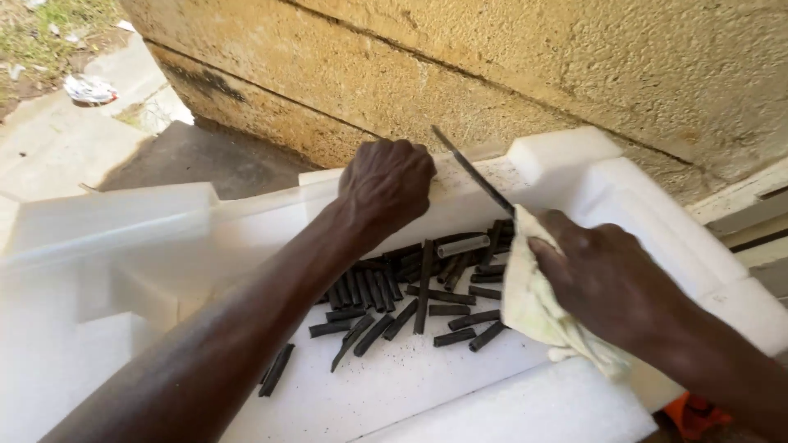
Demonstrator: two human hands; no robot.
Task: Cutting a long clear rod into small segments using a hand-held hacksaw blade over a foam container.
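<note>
From the head view, the left hand (387, 182) is clenched around one end of a thin, dark, flat blade (474, 173) slanting above the white foam tray (427, 385). The right hand (603, 275) presses a pale yellow cloth (533, 308) against the blade's lower end, over scattered short black sticks (410, 295).

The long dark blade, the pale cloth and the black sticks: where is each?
blade (472, 171), head view, middle of its bare length.
cloth (529, 305), head view, its left fold.
black sticks (423, 287), head view, one long stick.

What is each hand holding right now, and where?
Left hand grips the knife by its hidden handle; right hand presses a pale cloth around the blade's tip end.
</note>
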